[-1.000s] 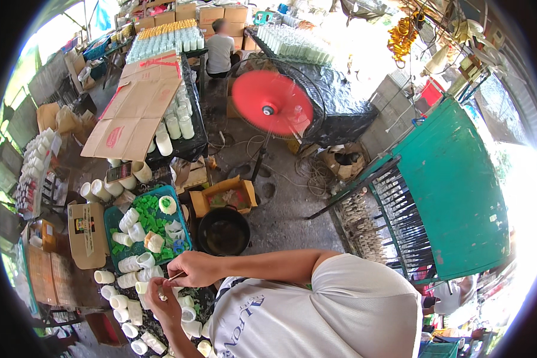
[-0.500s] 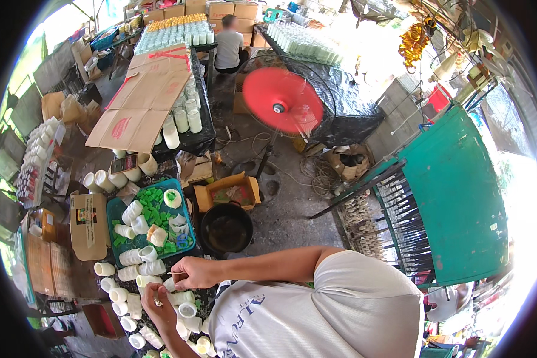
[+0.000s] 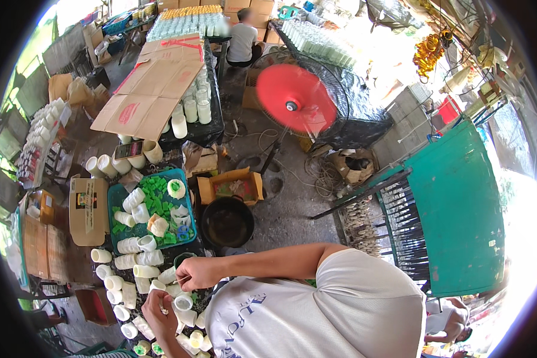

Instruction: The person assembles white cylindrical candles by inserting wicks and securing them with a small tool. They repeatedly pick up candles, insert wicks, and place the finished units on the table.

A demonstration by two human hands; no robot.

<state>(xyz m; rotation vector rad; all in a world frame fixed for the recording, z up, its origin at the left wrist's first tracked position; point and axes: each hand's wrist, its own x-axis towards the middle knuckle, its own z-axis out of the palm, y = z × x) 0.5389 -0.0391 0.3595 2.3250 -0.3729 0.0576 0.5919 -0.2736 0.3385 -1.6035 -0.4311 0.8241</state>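
The right hand [image 3: 195,273] has its fingers bent together, pinching what looks like a thin stick [image 3: 179,280] above the crowded table. The left hand [image 3: 160,314] is just below it, by a small white piece [image 3: 164,310]; I cannot tell whether its fingers grip that piece. White cups [image 3: 145,271] stand and lie close around both hands, below the blue tray [image 3: 192,209]. A wrist swung sideways could knock cups over, and a loose pinch could drop the stick among them.
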